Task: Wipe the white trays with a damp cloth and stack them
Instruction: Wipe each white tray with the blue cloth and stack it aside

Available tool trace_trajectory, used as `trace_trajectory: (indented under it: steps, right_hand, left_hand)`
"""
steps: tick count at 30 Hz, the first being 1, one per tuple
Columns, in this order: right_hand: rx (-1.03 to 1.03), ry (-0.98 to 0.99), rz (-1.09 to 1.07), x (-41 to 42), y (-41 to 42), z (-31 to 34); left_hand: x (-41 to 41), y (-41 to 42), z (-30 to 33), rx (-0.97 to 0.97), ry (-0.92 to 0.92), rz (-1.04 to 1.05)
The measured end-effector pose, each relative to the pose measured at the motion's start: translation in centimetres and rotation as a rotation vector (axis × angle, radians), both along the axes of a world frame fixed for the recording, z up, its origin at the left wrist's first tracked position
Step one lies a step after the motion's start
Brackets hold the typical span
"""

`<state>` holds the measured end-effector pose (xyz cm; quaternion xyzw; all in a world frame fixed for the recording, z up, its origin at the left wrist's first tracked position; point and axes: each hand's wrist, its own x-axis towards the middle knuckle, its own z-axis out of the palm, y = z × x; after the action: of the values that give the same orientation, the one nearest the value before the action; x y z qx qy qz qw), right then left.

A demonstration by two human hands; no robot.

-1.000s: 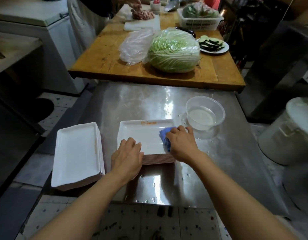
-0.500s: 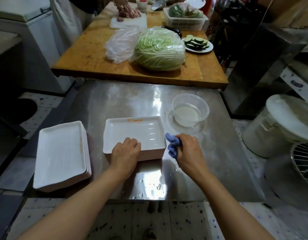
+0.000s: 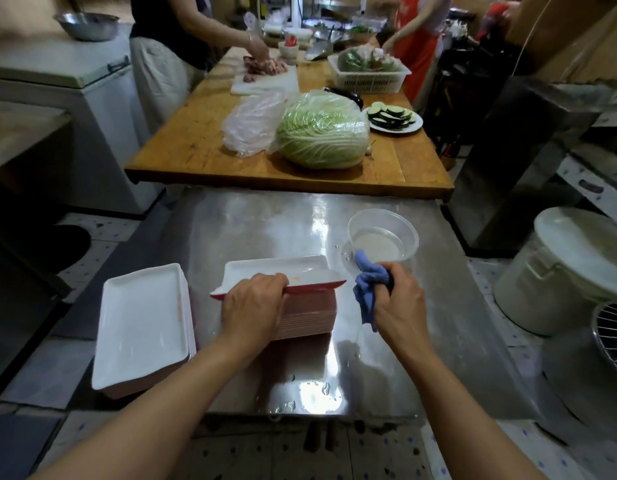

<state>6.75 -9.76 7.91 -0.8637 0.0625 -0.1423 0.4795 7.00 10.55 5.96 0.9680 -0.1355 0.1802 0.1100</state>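
Gripping the top tray (image 3: pixel 282 271), left hand (image 3: pixel 253 306) tilts it.

We had both bare forearms reaching forward from the bottom of the view, angled in toward each other. Our left hand (image 3: pixel 253 306) was palm down, knuckles up, fingers curled over the near rim of the top tray (image 3: pixel 282 271) and gripping it with that edge tilted up. Our right hand (image 3: pixel 400 299) sat just to the right, apart from the left, closed in a fist around the blue cloth (image 3: pixel 367 289), which bunched out above the thumb and hung down on the inner side. Our right wrist was bent slightly inward, back of the hand facing up.
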Motion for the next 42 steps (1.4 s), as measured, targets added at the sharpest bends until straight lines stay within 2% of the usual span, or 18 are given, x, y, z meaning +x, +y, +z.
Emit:
trace_trajectory:
  steps: [3, 8, 11, 14, 18, 21, 23, 25, 29, 35, 39, 42]
  right_hand:
    - [0.036, -0.03, 0.0, 0.2, 0.4, 1.5]
    - [0.055, -0.207, 0.081, 0.1, 2.6, 4.5]
    - [0.048, -0.33, 0.155, 0.0, 5.0, 6.4]
    - [-0.017, -0.41, 0.285, 0.7, 7.5, 7.6]
    - [-0.178, -0.4, 0.524, 1.1, 10.1, 8.5]
    - [-0.381, -0.43, 0.535, 1.8, 11.0, 8.4]
    - [-0.416, -0.447, 0.526, 2.4, 11.0, 8.4]
    - [-0.383, -0.445, 0.492, 2.8, 10.4, 7.9]
    - [-0.172, -0.295, 0.367, 2.8, 8.2, 7.1]
    - [-0.006, -0.139, 0.216, 2.0, 8.9, 6.8]
    - [0.064, -0.05, 0.189, -0.3, 9.3, 5.3]
    - [0.275, 0.075, 0.226, -2.0, 8.8, 4.9]
  left_hand:
    - [0.0, 0.2, 2.1, -0.157, -0.019, 0.092]
    - [-0.2, 2.0, 5.0, -0.663, 0.108, 0.119]
    - [-0.8, 3.1, 6.3, -0.862, 0.232, 0.093]
    - [-1.7, 3.9, 6.7, -1.021, 0.302, 0.033]
    - [-2.4, 4.5, 7.0, -1.173, 0.324, -0.02]
    - [-2.7, 5.0, 7.0, -1.256, 0.349, -0.042]
    - [-2.8, 5.1, 7.1, -1.327, 0.358, -0.051]
    - [-3.0, 5.3, 7.2, -1.383, 0.351, -0.051]
    - [-3.1, 5.1, 7.9, -1.4, 0.324, -0.06]
    - [-2.9, 3.0, 8.9, -1.511, 0.281, -0.009]
    - [-2.0, 2.3, 9.8, -1.567, 0.19, 0.037]
    - [-1.4, 2.2, 9.7, -1.575, 0.119, 0.06]
